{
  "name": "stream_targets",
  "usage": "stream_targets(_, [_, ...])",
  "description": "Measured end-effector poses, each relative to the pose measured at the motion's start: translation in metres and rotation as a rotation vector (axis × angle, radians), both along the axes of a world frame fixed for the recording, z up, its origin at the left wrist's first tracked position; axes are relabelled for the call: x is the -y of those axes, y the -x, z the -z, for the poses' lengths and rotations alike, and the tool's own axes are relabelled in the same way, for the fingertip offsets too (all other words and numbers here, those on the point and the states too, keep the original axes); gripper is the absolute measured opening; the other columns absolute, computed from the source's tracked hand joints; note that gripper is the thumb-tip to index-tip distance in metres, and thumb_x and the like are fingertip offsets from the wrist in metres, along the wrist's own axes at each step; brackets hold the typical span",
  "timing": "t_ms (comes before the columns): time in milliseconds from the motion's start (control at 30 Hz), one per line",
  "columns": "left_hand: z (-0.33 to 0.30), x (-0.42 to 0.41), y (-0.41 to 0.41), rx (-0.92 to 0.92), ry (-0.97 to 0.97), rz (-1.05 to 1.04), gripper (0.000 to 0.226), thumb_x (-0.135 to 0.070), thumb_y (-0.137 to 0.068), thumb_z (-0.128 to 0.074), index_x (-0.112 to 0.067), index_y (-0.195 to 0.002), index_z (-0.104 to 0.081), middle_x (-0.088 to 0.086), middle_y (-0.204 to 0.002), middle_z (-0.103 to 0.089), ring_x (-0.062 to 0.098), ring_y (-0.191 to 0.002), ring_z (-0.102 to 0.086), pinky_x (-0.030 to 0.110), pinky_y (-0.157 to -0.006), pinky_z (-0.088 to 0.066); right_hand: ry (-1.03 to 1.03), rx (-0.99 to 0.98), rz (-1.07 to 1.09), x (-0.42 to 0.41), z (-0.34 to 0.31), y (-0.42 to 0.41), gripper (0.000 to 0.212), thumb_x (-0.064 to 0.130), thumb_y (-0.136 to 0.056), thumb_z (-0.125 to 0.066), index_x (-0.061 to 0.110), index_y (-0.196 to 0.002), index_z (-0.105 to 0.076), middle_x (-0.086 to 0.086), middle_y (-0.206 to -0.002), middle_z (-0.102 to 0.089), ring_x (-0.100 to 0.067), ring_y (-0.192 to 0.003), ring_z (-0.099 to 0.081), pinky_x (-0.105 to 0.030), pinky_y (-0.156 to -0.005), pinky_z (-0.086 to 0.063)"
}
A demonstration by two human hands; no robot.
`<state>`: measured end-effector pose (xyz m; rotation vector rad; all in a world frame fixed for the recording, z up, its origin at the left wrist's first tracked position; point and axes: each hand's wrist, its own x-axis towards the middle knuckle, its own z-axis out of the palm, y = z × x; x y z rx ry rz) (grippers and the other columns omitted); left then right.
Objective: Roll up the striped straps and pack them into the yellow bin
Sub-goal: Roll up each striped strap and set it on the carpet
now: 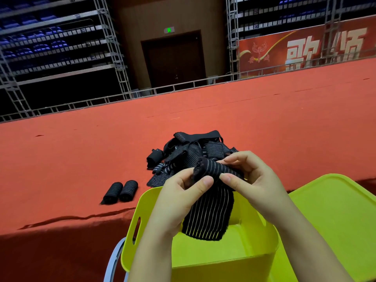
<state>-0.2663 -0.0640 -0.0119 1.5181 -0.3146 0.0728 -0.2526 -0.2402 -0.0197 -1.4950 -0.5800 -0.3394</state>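
I'm mid-roll: my left hand (183,192) and right hand (250,176) both pinch a half-wound strap (211,202) over the bin (132,226), its tail hanging inside. Two finished rolls (121,190) lie at nine o'clock, unpacked; a loose pile (189,151) waits at twelve.

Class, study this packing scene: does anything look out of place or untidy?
Two rolled straps lie on the red carpet left of the yellow bin, not inside it. Behind, unrolled straps sit in a tangled heap.
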Motion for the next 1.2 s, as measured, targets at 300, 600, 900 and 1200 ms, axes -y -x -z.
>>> stream_targets(300, [-0.005, 0.002, 0.003, 0.013, 0.013, -0.033, 0.033, -0.028, -0.080, -0.073, -0.012, -0.109, -0.069, 0.005, -0.103, -0.074, 0.019, -0.098, -0.068, 0.030, -0.084, -0.054, 0.069, 0.087, 0.048, -0.001, 0.003, -0.001, 0.023, 0.037, -0.064, -0.075, 0.036, -0.086, -0.066, 0.011, -0.109, -0.067, -0.007, -0.110, -0.060, -0.021, -0.093, -0.046])
stream_targets(600, [0.000, -0.006, -0.001, 0.030, 0.060, 0.031, 0.057, -0.028, -0.069, -0.069, -0.013, -0.123, -0.063, 0.008, -0.118, -0.069, 0.023, -0.112, -0.064, 0.040, -0.084, -0.053, -0.145, -0.263, -0.200, 0.004, 0.006, -0.001, 0.073, 0.064, -0.054, -0.080, 0.030, -0.117, -0.063, 0.002, -0.104, -0.071, -0.012, -0.098, -0.067, -0.029, -0.077, -0.056])
stream_targets(900, [0.003, -0.008, 0.000, -0.034, 0.004, 0.048, 0.045, -0.021, -0.079, -0.067, -0.018, -0.124, -0.061, 0.005, -0.116, -0.070, 0.023, -0.114, -0.064, 0.043, -0.090, -0.054, -0.127, -0.201, -0.115, 0.005, 0.007, -0.002, 0.040, 0.020, -0.080, -0.071, 0.023, -0.119, -0.061, 0.003, -0.111, -0.069, -0.011, -0.104, -0.064, -0.027, -0.083, -0.051])
stream_targets(1200, [0.001, 0.002, 0.000, -0.013, -0.006, -0.075, 0.039, -0.004, -0.087, -0.066, -0.027, -0.118, -0.063, -0.007, -0.108, -0.073, 0.006, -0.101, -0.067, 0.043, -0.093, -0.052, -0.004, -0.242, -0.079, 0.001, 0.006, -0.001, 0.058, 0.040, -0.086, -0.063, 0.033, -0.140, -0.043, 0.015, -0.133, -0.057, 0.001, -0.121, -0.052, -0.032, -0.105, -0.042])
